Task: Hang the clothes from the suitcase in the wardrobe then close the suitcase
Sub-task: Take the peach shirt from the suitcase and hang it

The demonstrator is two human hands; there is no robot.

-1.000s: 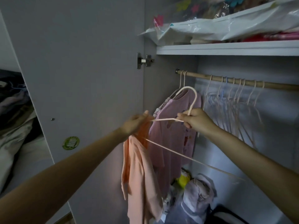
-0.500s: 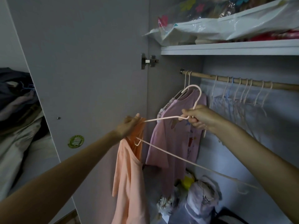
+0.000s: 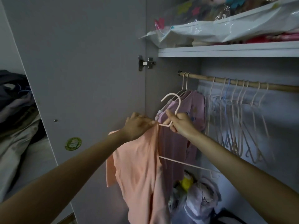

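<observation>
Your left hand [image 3: 137, 125] pinches the peach top [image 3: 139, 168] at its neck; your right hand [image 3: 179, 123] grips the hanger [image 3: 174, 102] below the rail [image 3: 242, 82].

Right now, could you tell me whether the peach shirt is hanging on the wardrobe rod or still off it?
Off it. The hanger carrying the peach shirt is gripped by the right hand, its hook free below the rod; the left hand pinches the collar.

Dim, soft blur, wide-angle warp
</observation>
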